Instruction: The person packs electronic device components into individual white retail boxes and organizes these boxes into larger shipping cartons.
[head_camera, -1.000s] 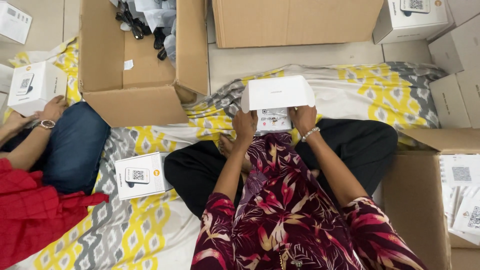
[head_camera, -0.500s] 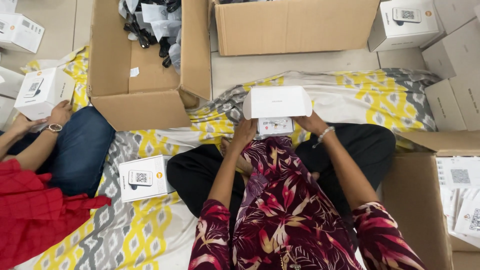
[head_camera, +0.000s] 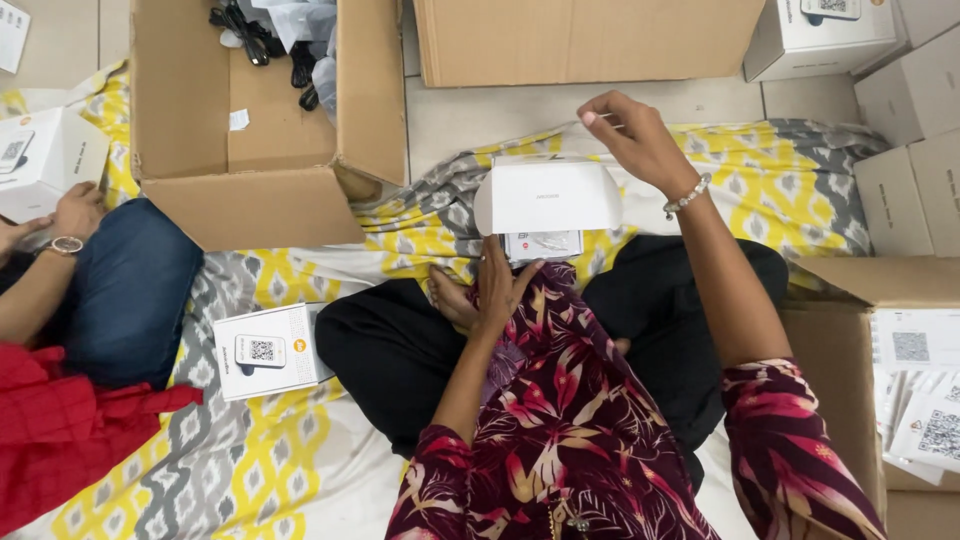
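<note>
A small white box (head_camera: 548, 195) with its lid flap raised rests on my lap, over the patterned blanket (head_camera: 760, 190). A printed card (head_camera: 543, 244) shows inside it, under the flap. My left hand (head_camera: 500, 285) grips the box at its near left edge. My right hand (head_camera: 630, 135) is lifted off the box and hovers above its far right corner. Its fingers are loosely apart and I see nothing in them.
An open cardboard carton (head_camera: 270, 190) with black cables (head_camera: 250, 30) stands at far left, another carton (head_camera: 580, 40) beside it. White boxes (head_camera: 820, 30) stack at right, and printed sheets (head_camera: 930, 400) lie in a right-hand carton. One white box (head_camera: 265, 350) lies on the blanket. Another person's hands (head_camera: 75, 210) hold a box at left.
My right hand has let go of the box's right side and risen up and away. The left hand has stayed on the box, which shifted slightly.
</note>
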